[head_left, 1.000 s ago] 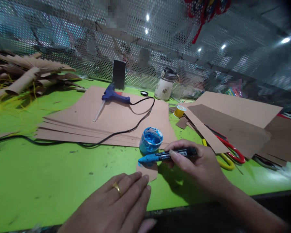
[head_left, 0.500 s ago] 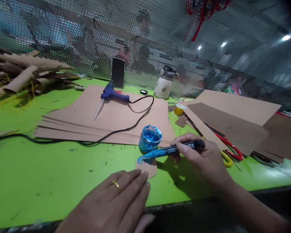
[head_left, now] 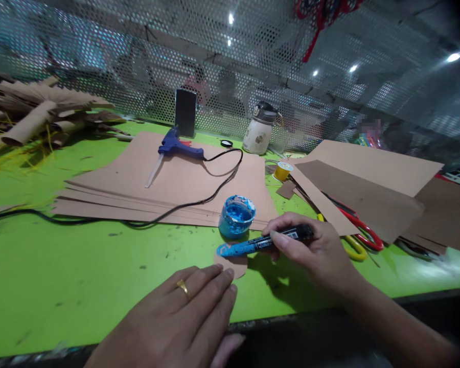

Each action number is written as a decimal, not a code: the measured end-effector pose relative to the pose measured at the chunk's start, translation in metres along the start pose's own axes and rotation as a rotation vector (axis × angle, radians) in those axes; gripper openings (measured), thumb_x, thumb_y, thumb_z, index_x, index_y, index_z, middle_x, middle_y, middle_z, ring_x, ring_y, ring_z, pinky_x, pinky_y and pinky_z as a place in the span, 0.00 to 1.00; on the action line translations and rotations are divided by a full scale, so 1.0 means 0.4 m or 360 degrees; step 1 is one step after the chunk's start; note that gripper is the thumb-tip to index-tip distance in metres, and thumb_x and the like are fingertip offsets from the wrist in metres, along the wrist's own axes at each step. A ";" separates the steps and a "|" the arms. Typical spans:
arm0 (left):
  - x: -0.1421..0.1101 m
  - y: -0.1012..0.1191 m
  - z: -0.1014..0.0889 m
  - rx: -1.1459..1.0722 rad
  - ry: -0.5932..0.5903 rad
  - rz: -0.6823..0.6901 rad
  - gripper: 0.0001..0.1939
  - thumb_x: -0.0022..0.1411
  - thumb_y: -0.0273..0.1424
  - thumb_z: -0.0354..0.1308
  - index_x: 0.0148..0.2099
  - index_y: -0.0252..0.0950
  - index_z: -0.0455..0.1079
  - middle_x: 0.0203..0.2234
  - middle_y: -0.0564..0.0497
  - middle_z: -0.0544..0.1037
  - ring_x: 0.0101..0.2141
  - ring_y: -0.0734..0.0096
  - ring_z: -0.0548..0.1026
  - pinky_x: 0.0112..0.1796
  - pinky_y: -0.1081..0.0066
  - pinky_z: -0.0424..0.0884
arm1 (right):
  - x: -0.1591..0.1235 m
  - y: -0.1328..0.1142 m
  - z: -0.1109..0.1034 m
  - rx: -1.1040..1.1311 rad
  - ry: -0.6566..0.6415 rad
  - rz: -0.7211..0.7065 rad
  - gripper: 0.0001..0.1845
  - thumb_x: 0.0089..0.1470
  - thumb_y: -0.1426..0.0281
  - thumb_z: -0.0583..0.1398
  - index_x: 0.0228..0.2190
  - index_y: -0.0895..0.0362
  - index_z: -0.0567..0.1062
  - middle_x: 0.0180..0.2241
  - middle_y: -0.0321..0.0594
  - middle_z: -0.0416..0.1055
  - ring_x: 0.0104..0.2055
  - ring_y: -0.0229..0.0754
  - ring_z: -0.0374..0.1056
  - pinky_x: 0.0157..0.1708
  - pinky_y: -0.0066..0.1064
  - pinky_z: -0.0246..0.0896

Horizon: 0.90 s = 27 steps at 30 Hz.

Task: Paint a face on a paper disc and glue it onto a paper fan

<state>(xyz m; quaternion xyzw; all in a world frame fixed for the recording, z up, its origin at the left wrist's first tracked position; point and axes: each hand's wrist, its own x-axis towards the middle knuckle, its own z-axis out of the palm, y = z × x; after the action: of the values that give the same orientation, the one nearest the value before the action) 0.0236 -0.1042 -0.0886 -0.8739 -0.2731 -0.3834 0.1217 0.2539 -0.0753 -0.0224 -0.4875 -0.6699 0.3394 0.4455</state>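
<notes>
A small round piece of brown card [head_left: 235, 267] lies on the green table, with blue paint on its upper left part. My left hand [head_left: 184, 312], a gold ring on one finger, rests with its fingers stretched out and the tips on the card's lower edge. A black permanent marker [head_left: 268, 242] smeared with blue paint is gripped in my right hand [head_left: 310, 250]. Its painted end touches the card at the upper left. Just behind the card stands an open glass jar of blue paint [head_left: 233, 227], paint streaked over its rim.
A blue glue gun [head_left: 180, 148] with a black cord lies on stacked brown card sheets [head_left: 138, 168]. A phone [head_left: 185, 112] and bottle [head_left: 258, 130] stand behind. At right are a yellow thread spool [head_left: 282, 171], scissors [head_left: 368, 237] and more card [head_left: 360, 189]; rolled card pieces [head_left: 34, 117] lie left.
My right hand has shifted slightly left and the marker lies lower over the card, its painted end still at the upper left. My left hand stays almost still.
</notes>
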 end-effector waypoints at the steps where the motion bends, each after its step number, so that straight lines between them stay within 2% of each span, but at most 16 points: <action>1: -0.002 0.001 0.001 -0.0004 -0.0004 -0.0009 0.13 0.65 0.32 0.53 0.49 0.36 0.72 0.49 0.50 0.77 0.47 0.64 0.75 0.49 0.64 0.69 | 0.000 0.002 0.000 -0.0011 0.0032 0.0012 0.03 0.50 0.71 0.62 0.26 0.57 0.76 0.19 0.34 0.70 0.20 0.35 0.65 0.20 0.25 0.62; 7: -0.004 0.004 0.003 0.0000 0.0010 -0.0039 0.13 0.66 0.32 0.53 0.49 0.37 0.73 0.49 0.51 0.77 0.47 0.66 0.75 0.50 0.65 0.68 | -0.005 0.012 -0.002 -0.0021 0.0142 0.0036 0.04 0.51 0.70 0.63 0.26 0.56 0.77 0.18 0.34 0.70 0.19 0.36 0.65 0.18 0.26 0.62; 13: -0.010 0.004 0.004 -0.0034 0.0006 -0.0046 0.13 0.65 0.33 0.54 0.49 0.37 0.73 0.49 0.52 0.77 0.47 0.65 0.75 0.51 0.65 0.66 | -0.002 -0.001 0.000 0.0003 -0.0038 -0.0055 0.03 0.51 0.74 0.62 0.29 0.56 0.77 0.22 0.35 0.73 0.23 0.36 0.68 0.23 0.26 0.65; 17: -0.005 0.003 0.007 -0.0027 0.0000 -0.0072 0.13 0.66 0.32 0.52 0.50 0.37 0.72 0.49 0.52 0.77 0.47 0.66 0.75 0.50 0.65 0.67 | -0.002 -0.002 -0.002 0.0005 -0.0058 -0.0029 0.03 0.51 0.73 0.62 0.28 0.57 0.77 0.21 0.35 0.71 0.22 0.36 0.66 0.22 0.26 0.63; 22: -0.001 0.001 0.006 -0.0052 -0.0010 -0.0068 0.13 0.66 0.32 0.53 0.50 0.37 0.72 0.50 0.52 0.76 0.48 0.65 0.75 0.50 0.64 0.68 | -0.005 0.020 -0.010 0.0026 0.0099 0.0038 0.03 0.50 0.72 0.63 0.27 0.56 0.77 0.21 0.35 0.71 0.22 0.37 0.65 0.22 0.27 0.62; 27: -0.001 0.002 0.005 -0.0055 0.0013 -0.0039 0.13 0.66 0.32 0.52 0.50 0.37 0.72 0.50 0.51 0.76 0.47 0.65 0.75 0.50 0.66 0.69 | -0.003 0.025 -0.017 0.0389 0.0247 -0.0077 0.04 0.53 0.69 0.62 0.28 0.54 0.77 0.24 0.37 0.73 0.23 0.39 0.68 0.23 0.31 0.64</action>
<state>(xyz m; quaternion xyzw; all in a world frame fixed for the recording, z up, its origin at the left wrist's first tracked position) 0.0250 -0.1044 -0.0902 -0.8709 -0.2764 -0.3932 0.1029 0.2638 -0.0735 -0.0292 -0.4381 -0.5985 0.3689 0.5601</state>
